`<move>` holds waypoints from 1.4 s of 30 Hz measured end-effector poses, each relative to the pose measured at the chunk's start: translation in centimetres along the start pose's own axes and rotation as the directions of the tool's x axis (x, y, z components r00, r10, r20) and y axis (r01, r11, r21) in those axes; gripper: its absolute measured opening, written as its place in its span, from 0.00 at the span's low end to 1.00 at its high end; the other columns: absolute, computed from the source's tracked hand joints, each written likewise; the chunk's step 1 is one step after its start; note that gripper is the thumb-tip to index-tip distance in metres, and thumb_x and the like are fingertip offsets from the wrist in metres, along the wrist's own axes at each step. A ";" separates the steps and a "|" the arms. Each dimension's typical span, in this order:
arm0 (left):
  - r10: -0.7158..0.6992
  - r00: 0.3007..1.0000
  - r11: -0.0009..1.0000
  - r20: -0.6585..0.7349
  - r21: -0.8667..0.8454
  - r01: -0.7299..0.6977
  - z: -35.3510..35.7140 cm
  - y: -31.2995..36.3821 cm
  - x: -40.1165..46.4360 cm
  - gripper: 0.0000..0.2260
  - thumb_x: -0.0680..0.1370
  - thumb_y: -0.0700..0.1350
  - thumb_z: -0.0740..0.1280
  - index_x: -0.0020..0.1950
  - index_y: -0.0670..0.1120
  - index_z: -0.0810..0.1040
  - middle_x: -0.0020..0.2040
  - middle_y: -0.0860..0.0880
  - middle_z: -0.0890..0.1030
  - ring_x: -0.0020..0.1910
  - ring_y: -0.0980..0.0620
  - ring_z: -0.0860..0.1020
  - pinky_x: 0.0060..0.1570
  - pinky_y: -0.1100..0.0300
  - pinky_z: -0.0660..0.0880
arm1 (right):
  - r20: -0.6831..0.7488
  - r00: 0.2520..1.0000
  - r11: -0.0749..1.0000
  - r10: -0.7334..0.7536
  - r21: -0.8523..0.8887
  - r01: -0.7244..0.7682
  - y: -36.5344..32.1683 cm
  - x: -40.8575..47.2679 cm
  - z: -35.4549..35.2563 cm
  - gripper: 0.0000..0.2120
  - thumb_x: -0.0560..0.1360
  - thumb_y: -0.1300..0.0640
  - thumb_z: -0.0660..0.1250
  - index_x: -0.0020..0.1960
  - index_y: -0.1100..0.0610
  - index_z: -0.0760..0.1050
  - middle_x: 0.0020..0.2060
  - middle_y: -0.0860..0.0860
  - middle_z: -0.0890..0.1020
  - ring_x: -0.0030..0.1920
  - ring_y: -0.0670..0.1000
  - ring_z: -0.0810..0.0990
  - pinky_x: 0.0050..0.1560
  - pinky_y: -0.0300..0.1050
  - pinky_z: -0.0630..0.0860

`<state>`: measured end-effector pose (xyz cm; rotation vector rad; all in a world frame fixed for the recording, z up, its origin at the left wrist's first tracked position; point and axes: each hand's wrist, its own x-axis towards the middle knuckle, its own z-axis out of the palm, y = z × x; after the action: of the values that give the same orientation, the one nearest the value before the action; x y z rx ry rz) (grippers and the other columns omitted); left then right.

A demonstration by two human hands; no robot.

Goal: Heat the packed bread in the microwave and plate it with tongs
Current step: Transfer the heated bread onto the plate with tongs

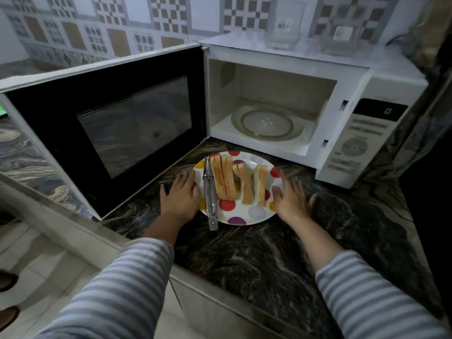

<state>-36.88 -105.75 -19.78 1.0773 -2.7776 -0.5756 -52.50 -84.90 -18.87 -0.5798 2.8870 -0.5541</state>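
Your left hand (179, 195) and right hand (292, 198) flank the plate (241, 216), each grip spread. Bread (225, 178) and tongs (209, 194) lie plated. The microwave (274, 104) gapes, heating apparently done.

Both arms reach forward in striped sleeves; left hand (180, 195) and right hand (291, 198) lie flat, fingers straight, palms down.

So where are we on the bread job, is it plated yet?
Looks plated: bread slices stand on the polka-dot plate with the tongs lying beside them, and the microwave is open with a bare turntable. Whether it was heated I cannot tell. In hand: left hand and right hand, open, flank the plate. Left: shutting the door.
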 end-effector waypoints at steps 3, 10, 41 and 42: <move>-0.005 1.000 1.000 0.013 0.020 0.005 0.2 0.1 0.8 0.23 0.83 0.55 0.43 0.79 0.57 0.48 0.80 0.53 0.49 0.78 0.55 0.44 0.74 0.42 0.38 | 0.051 0.999 0.996 0.012 -0.090 -0.007 -0.3 0.7 0.4 0.26 0.82 0.42 0.45 0.77 0.39 0.42 0.79 0.45 0.48 0.78 0.51 0.42 0.72 0.69 0.38; 0.021 0.999 0.999 0.037 0.047 -0.023 0.7 0.2 0.9 0.22 0.84 0.54 0.43 0.78 0.58 0.52 0.80 0.52 0.47 0.78 0.51 0.41 0.74 0.43 0.37 | 0.060 0.998 0.998 0.027 -0.053 -0.024 -0.8 0.5 0.8 0.26 0.82 0.47 0.49 0.78 0.43 0.46 0.79 0.44 0.47 0.78 0.49 0.38 0.73 0.65 0.35; -0.531 0.828 0.462 -0.180 -0.881 0.105 -7.4 -17.8 -31.3 0.24 0.67 0.57 0.68 0.62 0.53 0.80 0.63 0.51 0.79 0.59 0.54 0.79 0.62 0.55 0.75 | 0.352 0.884 0.424 -0.307 0.882 -0.203 -14.9 -27.9 6.7 0.27 0.78 0.71 0.58 0.72 0.50 0.68 0.57 0.51 0.76 0.57 0.54 0.78 0.61 0.54 0.76; -0.550 0.814 0.461 -0.184 -0.880 0.113 -8.0 -18.9 -32.0 0.21 0.70 0.54 0.68 0.63 0.53 0.80 0.62 0.52 0.79 0.57 0.55 0.80 0.58 0.61 0.76 | 0.355 0.873 0.443 -0.336 0.877 -0.186 -16.1 -28.4 7.4 0.27 0.78 0.71 0.59 0.71 0.48 0.69 0.59 0.51 0.76 0.58 0.55 0.78 0.61 0.55 0.76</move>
<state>0.56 -99.64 -18.51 1.2578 -1.4744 -1.3323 -19.40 -89.80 -17.57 -0.5310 1.6693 -1.5509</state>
